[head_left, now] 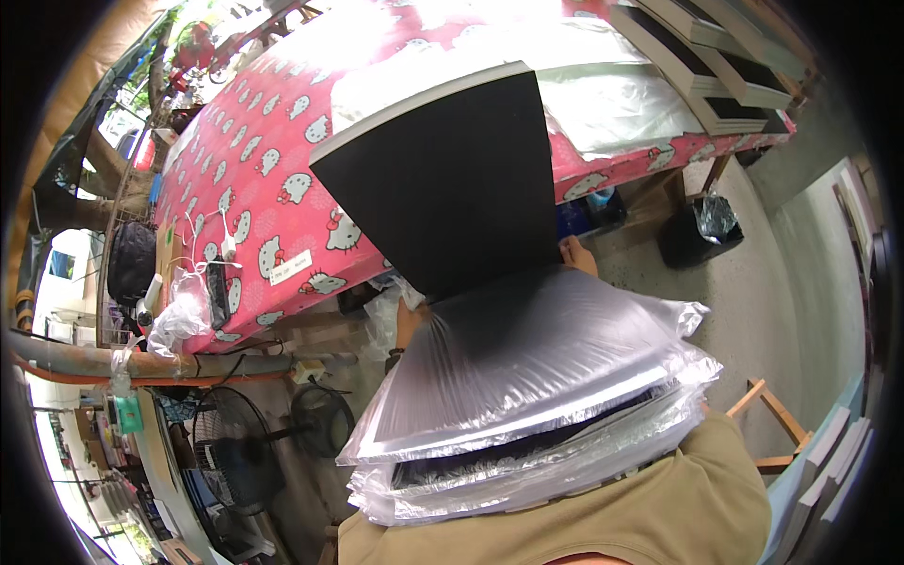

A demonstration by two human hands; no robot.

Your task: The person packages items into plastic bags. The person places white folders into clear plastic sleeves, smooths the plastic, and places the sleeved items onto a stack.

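A large black panel (452, 179) with a thick white edge slants up from my body over the table's near edge. Its lower part sits inside a clear plastic bag (527, 348), which spreads in folds toward my chest. On the panel's left side my left hand (409, 323) is closed at the bag's mouth, its fingers partly hidden. My right hand (578, 256) grips the opposite side where the plastic begins, thumb and fingers round the edge. More plastic-covered layers (537, 471) lie beneath, against my torso; dark material shows between them.
A table with a pink cartoon-print cover (254, 179) stands ahead. It carries clear plastic sheets (621, 104), stacked black-and-white panels (720, 71) and a white cable (226, 247). Black fans (231, 443) stand at the left, a black bin (702, 235) and wooden legs (777, 424) at the right.
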